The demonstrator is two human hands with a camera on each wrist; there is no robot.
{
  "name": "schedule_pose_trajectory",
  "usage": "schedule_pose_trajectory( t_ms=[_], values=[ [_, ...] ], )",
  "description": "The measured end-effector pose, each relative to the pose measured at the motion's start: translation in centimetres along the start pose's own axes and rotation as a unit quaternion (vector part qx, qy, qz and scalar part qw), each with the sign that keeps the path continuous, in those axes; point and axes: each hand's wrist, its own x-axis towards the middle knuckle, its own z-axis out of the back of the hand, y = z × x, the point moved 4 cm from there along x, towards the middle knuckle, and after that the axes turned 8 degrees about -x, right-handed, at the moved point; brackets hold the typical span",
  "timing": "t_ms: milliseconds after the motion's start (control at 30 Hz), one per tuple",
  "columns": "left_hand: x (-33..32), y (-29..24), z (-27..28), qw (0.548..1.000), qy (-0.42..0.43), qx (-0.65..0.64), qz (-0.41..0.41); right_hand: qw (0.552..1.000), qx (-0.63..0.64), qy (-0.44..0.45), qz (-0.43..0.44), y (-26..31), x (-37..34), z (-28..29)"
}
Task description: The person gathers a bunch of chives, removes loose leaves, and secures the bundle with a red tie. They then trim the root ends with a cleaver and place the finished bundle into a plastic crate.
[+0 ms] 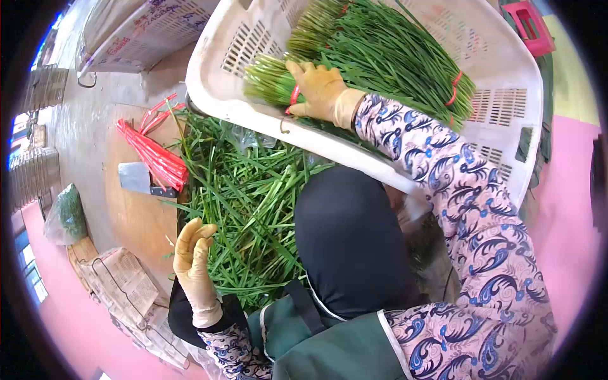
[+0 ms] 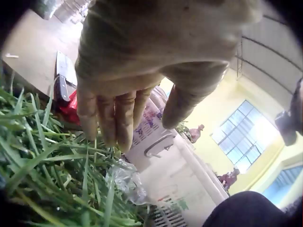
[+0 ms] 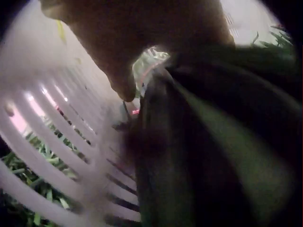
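In the head view, my gloved right hand [image 1: 323, 95] grips a bundle of green chives [image 1: 269, 81] near its pale stem end, beside a red tie [image 1: 294, 95]. That bundle lies inside a white slotted basket [image 1: 201, 71], alongside other tied bundles [image 1: 386, 47]. The right wrist view is dark; leaves [image 3: 246, 142] fill its right side, close under the hand [image 3: 142, 38]. My gloved left hand [image 1: 195, 269] hovers at the left edge of a heap of loose green leaves [image 1: 247, 215], holding nothing. Its fingers are loosely bent, as the left wrist view also shows.
A cleaver [image 1: 136, 177] lies on the wooden board [image 1: 120, 209] beside a bunch of red ties [image 1: 152, 152]. Crumpled clear plastic [image 2: 127, 182] sits between leaves and basket. Another white basket [image 1: 149, 38] stands at upper left. The wearer's dark-covered knee [image 1: 354, 247] is up front.
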Motion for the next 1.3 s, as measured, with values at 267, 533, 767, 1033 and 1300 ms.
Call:
schedule_pose_trajectory(
  t_ms=[267,533,767,1033,1300],
  values=[
    [-0.3,2.2,1.6,0.999,0.013,-0.024,0.03,0.997,-0.067,-0.033,0.013,0.6,-0.3,-0.4],
    [-1.4,2.9,2.5,0.994,0.031,-0.094,0.036,0.982,-0.184,0.051,-0.003,-1.0,0.6,-6.2],
    [-4.4,5.5,4.3,0.988,0.009,-0.145,0.047,0.978,-0.132,0.158,-0.011,-2.9,2.0,-6.4],
    [-8.3,5.3,8.8,0.99,-0.07,-0.125,0.003,0.929,0.344,-0.131,0.03,-0.8,-3.0,9.9],
    [-11.3,2.0,14.3,0.946,-0.239,-0.109,-0.19,0.876,0.426,0.021,0.226,15.3,-9.6,14.5]
  ],
)
